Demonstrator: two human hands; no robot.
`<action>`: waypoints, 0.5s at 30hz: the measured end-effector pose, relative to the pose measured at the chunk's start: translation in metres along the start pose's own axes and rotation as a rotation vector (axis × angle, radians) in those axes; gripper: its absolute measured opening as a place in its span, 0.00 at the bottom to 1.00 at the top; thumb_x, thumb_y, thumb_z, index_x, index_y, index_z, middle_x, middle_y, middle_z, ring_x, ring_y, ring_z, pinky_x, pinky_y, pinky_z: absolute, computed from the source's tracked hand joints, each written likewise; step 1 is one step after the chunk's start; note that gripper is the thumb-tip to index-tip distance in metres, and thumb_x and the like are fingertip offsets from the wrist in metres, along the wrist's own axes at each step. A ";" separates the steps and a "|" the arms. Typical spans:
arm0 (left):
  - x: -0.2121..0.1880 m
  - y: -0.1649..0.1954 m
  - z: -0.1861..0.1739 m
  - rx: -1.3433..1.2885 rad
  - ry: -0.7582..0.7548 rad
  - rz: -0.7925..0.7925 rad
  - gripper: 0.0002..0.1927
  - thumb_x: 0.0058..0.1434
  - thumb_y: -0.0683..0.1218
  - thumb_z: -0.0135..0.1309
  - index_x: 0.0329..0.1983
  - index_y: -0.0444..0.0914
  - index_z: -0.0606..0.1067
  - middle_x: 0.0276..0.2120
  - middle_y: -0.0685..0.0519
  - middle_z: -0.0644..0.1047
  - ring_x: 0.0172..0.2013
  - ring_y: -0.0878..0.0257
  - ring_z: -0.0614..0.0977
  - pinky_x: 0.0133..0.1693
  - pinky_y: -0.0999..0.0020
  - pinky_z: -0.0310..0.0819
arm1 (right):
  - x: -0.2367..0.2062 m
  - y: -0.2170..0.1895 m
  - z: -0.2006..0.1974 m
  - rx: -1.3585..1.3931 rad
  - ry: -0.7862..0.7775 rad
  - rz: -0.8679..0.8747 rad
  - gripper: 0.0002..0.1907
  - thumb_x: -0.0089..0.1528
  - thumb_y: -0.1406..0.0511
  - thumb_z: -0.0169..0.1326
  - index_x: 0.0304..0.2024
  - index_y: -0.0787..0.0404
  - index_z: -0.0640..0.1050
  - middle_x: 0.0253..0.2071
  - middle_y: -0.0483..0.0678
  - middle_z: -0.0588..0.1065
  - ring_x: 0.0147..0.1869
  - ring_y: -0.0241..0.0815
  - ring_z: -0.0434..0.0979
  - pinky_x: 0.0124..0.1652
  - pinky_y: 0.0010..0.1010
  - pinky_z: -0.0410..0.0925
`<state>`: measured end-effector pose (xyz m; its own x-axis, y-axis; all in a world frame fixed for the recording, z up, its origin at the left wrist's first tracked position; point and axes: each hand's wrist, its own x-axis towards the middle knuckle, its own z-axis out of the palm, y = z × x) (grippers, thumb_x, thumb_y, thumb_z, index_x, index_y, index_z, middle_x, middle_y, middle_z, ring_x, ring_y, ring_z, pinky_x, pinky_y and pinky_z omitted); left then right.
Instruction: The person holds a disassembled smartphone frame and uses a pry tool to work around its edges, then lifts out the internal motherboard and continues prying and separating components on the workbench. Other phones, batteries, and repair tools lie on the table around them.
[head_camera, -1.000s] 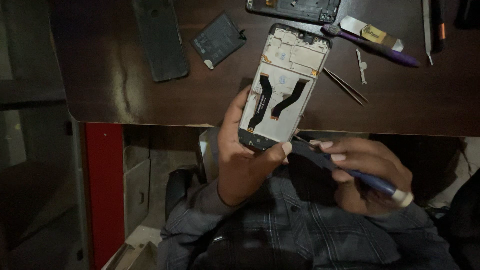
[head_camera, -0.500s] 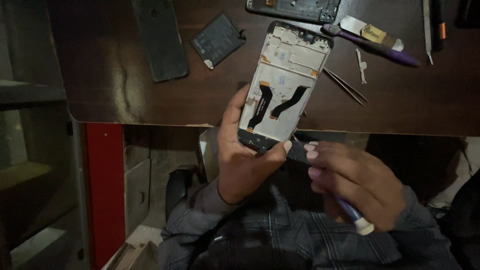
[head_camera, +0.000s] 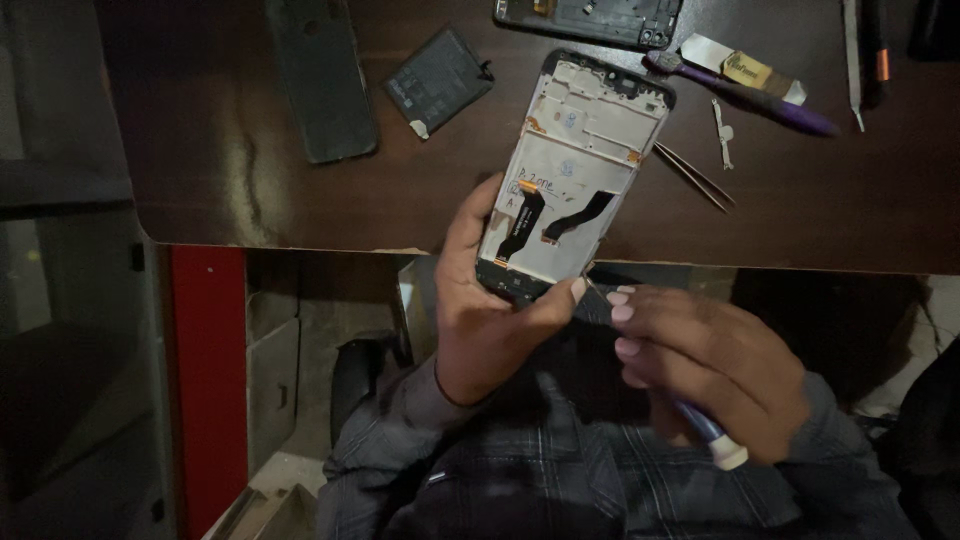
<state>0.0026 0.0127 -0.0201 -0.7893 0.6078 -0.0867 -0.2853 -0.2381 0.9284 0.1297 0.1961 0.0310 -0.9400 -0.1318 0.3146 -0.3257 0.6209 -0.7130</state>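
Dark wooden counter, seen from above, with the person seated at its near edge. Opened phone frame is held tilted over that edge; the left hand cradles its lower end, grip pressed around the bottom rim with the thumb along the right corner. The right hand is closed around a blue-handled screwdriver, whose thin tip meets the frame's lower right corner just beside the left thumb.

For this step, the frame is best kept steady against the palm and the tip seated squarely before turning, with light pressure, since a slip would likely run toward the two black flex cables nearby.

The frame is pale grey-white inside, black-rimmed, its back cover off; the cables cross its lower half, and small orange contacts sit at the mid edges.

Lying apart on the counter: a dark back cover, a battery, a purple brush and tweezers.
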 end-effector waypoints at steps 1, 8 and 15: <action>0.000 0.000 0.000 -0.020 0.000 -0.008 0.41 0.59 0.31 0.61 0.75 0.30 0.59 0.59 0.44 0.76 0.59 0.60 0.80 0.63 0.63 0.78 | -0.001 0.000 0.000 0.009 0.009 0.011 0.26 0.54 0.67 0.63 0.54 0.66 0.73 0.56 0.60 0.74 0.63 0.63 0.78 0.56 0.50 0.75; 0.001 0.000 -0.001 -0.095 0.009 -0.022 0.42 0.58 0.30 0.61 0.75 0.31 0.58 0.60 0.44 0.75 0.61 0.60 0.79 0.64 0.63 0.77 | -0.013 0.013 0.020 0.212 0.286 0.119 0.09 0.68 0.66 0.56 0.49 0.59 0.74 0.50 0.52 0.77 0.62 0.51 0.81 0.59 0.45 0.78; 0.003 0.012 -0.007 -0.130 0.044 -0.074 0.42 0.56 0.31 0.60 0.74 0.31 0.57 0.61 0.44 0.75 0.60 0.58 0.81 0.63 0.60 0.79 | -0.003 0.071 0.034 0.447 0.525 0.467 0.07 0.77 0.65 0.51 0.53 0.62 0.75 0.47 0.49 0.78 0.50 0.41 0.80 0.54 0.36 0.76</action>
<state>-0.0074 0.0063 -0.0121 -0.7860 0.5941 -0.1712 -0.4091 -0.2920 0.8645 0.1061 0.2146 -0.0421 -0.8551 0.5093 0.0974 -0.0280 0.1422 -0.9894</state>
